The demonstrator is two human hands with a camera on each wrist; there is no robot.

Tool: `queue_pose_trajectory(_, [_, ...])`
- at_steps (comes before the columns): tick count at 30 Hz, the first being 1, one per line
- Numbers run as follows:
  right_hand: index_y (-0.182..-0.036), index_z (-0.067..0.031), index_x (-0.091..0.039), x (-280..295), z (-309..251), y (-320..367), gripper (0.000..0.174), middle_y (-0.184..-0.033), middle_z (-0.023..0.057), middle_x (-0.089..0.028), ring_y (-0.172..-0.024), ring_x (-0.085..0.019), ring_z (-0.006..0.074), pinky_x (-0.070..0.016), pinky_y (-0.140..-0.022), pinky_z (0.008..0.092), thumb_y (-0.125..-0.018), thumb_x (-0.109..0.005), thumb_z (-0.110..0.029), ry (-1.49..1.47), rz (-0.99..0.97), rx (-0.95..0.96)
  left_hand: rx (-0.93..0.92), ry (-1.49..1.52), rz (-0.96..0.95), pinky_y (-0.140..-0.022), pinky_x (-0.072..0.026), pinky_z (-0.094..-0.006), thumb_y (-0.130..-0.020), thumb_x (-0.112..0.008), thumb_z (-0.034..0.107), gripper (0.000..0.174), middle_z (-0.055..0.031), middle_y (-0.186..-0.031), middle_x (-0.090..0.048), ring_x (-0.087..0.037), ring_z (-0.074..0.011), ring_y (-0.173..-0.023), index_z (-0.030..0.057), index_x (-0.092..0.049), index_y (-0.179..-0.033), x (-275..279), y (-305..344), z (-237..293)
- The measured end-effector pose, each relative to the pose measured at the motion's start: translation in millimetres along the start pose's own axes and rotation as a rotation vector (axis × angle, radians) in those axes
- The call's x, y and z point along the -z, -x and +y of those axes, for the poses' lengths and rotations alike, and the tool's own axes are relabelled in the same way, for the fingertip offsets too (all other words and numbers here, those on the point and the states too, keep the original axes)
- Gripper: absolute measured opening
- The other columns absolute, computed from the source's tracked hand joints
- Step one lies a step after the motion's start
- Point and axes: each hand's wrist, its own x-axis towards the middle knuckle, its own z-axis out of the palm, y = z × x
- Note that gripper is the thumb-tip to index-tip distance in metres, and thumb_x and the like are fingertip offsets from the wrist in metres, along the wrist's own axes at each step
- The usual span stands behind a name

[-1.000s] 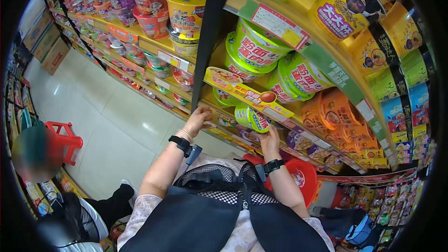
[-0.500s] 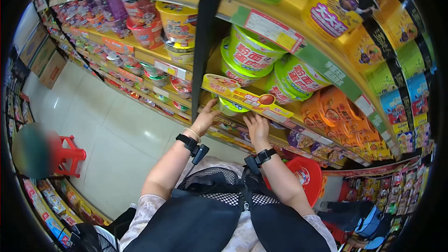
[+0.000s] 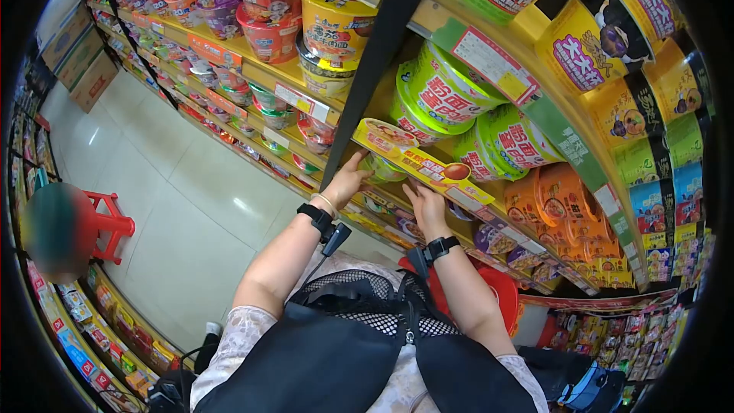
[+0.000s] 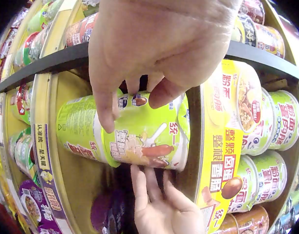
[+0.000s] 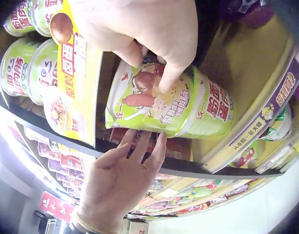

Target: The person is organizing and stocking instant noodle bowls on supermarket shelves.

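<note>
A green instant noodle cup [image 4: 149, 136] sits end to end with a second green noodle cup [image 4: 79, 129], stacked on the yellow shelf. My left hand [image 3: 348, 183] is at the upper cup's left side, one finger lying across its wall near the joint between the cups. On the opposite side, my right hand [image 3: 427, 206] reaches in with its fingertips against the wall. Extended fingers of the left hand [image 5: 122, 170] show in the right wrist view, and those of the right hand [image 4: 164, 204] in the left wrist view. The yellow promotional strip [image 3: 428, 164] partly covers the stack from above.
More green noodle cups [image 3: 451, 95] stand behind the strip, and orange cups [image 3: 550, 199] to the right. A black upright strap [image 3: 390, 46] divides the shelves. A red basin [image 3: 497, 298] is by my right arm; a red stool [image 3: 113, 226] stands on the floor at left.
A second ago my right hand held a green cup outside the shelf, the left hand beside it. The cup is now on the shelf in the stack, with both hands against its sides.
</note>
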Motion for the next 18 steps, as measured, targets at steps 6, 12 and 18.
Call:
queue_pose_trajectory(6, [-0.119, 0.0021, -0.045, 6, 2, -5, 0.031, -0.122, 0.0119, -0.048, -0.119, -0.043, 0.025, -0.0369, -0.101, 0.0522, -0.089, -0.038, 0.002, -0.006, -0.003, -0.016, -0.002, -0.035, -0.023, -0.086, -0.0459, -0.0336, -0.088, -0.049, 0.007, 0.061, -0.003, -0.144, -0.026, -0.045, -0.0188, -0.116, 0.0116, -0.021, -0.142, 3, -3, -1])
queue_pose_trajectory(12, [-0.119, 0.0021, -0.045, -10, -8, 3, 0.031, -0.122, 0.0116, -0.048, -0.119, -0.044, 0.0239, -0.0399, -0.098, 0.0499, -0.089, -0.041, 0.003, 0.054, 0.02, -0.026, 0.087, -0.083, -0.087, -0.087, -0.0458, -0.0323, -0.086, -0.046, 0.003, 0.064, -0.0045, -0.144, -0.025, -0.044, -0.0197, -0.117, 0.0118, -0.018, -0.142, 7, -7, 13])
queue_pose_trajectory(18, [-0.122, 0.004, -0.043, -4, -6, 6, 0.033, -0.126, 0.0124, -0.046, -0.121, -0.044, 0.0235, -0.0418, -0.097, 0.0457, -0.09, -0.041, 0.0, 0.121, 0.022, -0.004, 0.039, -0.097, -0.04, -0.083, -0.0464, -0.0314, -0.082, -0.045, 0.001, 0.064, -0.0083, -0.13, -0.038, -0.049, -0.0199, -0.107, 0.01, -0.021, -0.141, 9, -25, 3])
